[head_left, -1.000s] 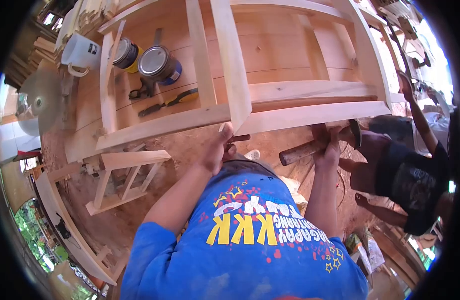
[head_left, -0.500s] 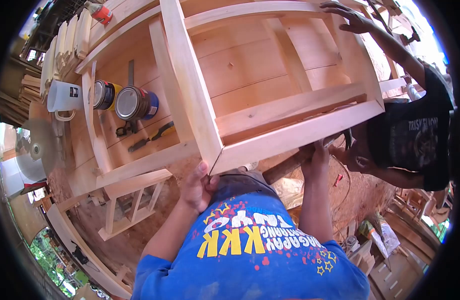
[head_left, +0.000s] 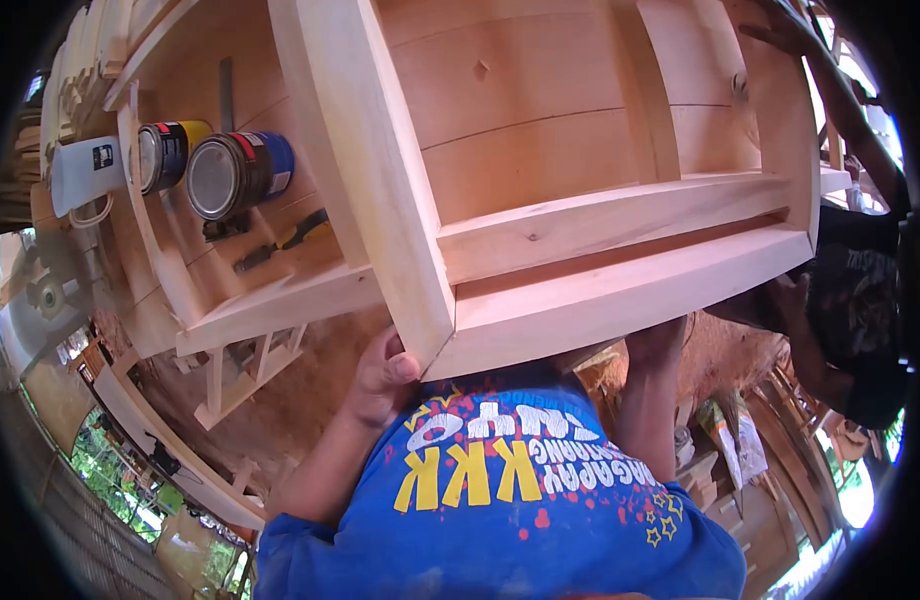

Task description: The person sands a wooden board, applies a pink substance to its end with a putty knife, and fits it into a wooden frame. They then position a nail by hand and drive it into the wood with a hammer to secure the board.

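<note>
A large pale wooden frame (head_left: pixel 620 290) with slats and a panelled back fills the upper middle, tilted towards me. My left hand (head_left: pixel 385 375) is closed on its near left corner, the thumb lying against the corner joint. Below the near rail, my right hand (head_left: pixel 655 345) reaches up to the underside. The rail hides its fingers, so its grip cannot be made out. At the far right, another person in a dark shirt (head_left: pixel 855 300) has one hand (head_left: pixel 775 35) near the frame's upper right end and an arm below its lower right corner.
Left of the frame, two paint cans (head_left: pixel 225 178), (head_left: pixel 162 155), a yellow-and-black handled tool (head_left: pixel 285 240) and a metal ruler (head_left: pixel 226 95) lie inside a second wooden framework (head_left: pixel 280 308). A translucent jug (head_left: pixel 85 172) stands beside a fan (head_left: pixel 50 295). Slatted wooden pieces (head_left: pixel 250 375) lean below.
The wooden frame looks larger and closer, and its right end sits further right. More of my right hand is now covered by the rail. The other person's upper hand appears further right.
</note>
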### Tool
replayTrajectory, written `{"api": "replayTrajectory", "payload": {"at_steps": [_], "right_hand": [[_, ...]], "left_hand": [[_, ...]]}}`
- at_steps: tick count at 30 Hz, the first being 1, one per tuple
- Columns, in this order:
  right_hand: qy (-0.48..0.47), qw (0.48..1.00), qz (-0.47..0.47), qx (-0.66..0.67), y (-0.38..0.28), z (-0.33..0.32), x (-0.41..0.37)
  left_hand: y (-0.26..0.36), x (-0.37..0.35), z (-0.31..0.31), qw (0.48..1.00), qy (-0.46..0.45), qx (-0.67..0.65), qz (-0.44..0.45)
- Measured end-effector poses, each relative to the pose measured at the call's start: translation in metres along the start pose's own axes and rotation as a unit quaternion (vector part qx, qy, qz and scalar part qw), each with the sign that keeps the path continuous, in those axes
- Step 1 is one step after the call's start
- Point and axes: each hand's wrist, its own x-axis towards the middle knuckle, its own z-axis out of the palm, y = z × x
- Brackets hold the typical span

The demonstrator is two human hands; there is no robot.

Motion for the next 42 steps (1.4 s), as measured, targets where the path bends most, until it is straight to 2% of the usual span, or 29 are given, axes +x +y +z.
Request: {"api": "replayTrajectory", "payload": {"at_steps": [2, 6, 15, 18, 20, 22, 24, 25, 26, 28, 29, 32, 35, 38, 39, 42], "right_hand": [[0.004, 1.0, -0.012, 0.01, 0.0, 0.01, 0.0], [-0.009, 0.999, 0.002, 0.045, -0.001, 0.011, -0.001], [-0.04, 0.998, -0.052, 0.002, -0.001, -0.009, 0.011], [0.025, 0.992, -0.099, -0.076, -0.009, 0.012, 0.023], [-0.038, 0.994, -0.095, -0.031, -0.014, -0.004, 0.038], [-0.067, 0.994, -0.092, 0.002, -0.018, 0.001, 0.04], [-0.057, 0.997, -0.054, -0.003, -0.018, -0.005, 0.042], [0.002, 0.999, -0.038, -0.021, -0.019, 0.006, 0.034], [0.039, 0.997, -0.05, -0.041, -0.02, 0.016, 0.032], [0.098, 0.987, -0.09, -0.09, -0.018, 0.034, 0.03], [0.102, 0.987, -0.11, -0.051, -0.022, 0.052, 0.023], [0.074, 0.991, -0.112, 0.008, -0.034, 0.065, 0.016], [0.016, 0.991, -0.13, 0.014, -0.026, 0.047, 0.025], [-0.002, 0.989, -0.148, 0.023, -0.029, 0.049, 0.029], [-0.003, 0.987, -0.157, 0.035, -0.027, 0.048, 0.031], [0.064, 0.99, -0.125, 0.023, -0.045, 0.057, 0.038]], "left_hand": [[0.004, 0.004, -0.012, 0.999, -0.036, 0.017, -0.011], [0.005, 0.004, -0.012, 0.999, -0.018, 0.037, -0.007], [-0.004, 0.012, -0.018, 0.99, -0.024, 0.136, 0.033], [-0.004, 0.023, -0.014, 0.981, -0.063, 0.177, 0.047], [-0.011, 0.032, -0.023, 0.974, -0.088, 0.205, 0.044], [-0.014, 0.027, -0.026, 0.953, -0.018, 0.294, 0.075], [-0.012, 0.022, -0.021, 0.917, 0.03, 0.376, 0.129], [-0.01, 0.021, -0.015, 0.895, 0.049, 0.413, 0.162], [-0.006, 0.011, -0.003, 0.869, 0.051, 0.44, 0.22], [0.006, -0.006, 0.003, 0.795, 0.057, 0.535, 0.28], [0.011, -0.008, 0.015, 0.743, 0.029, 0.586, 0.321], [0.0, -0.005, 0.036, 0.74, 0.073, 0.597, 0.3], [0.003, 0.001, 0.036, 0.718, 0.019, 0.591, 0.366], [0.007, 0.002, 0.033, 0.773, 0.01, 0.556, 0.304], [0.004, 0.006, 0.034, 0.763, 0.012, 0.553, 0.335], [0.007, 0.009, 0.044, 0.775, 0.012, 0.567, 0.28]]}}
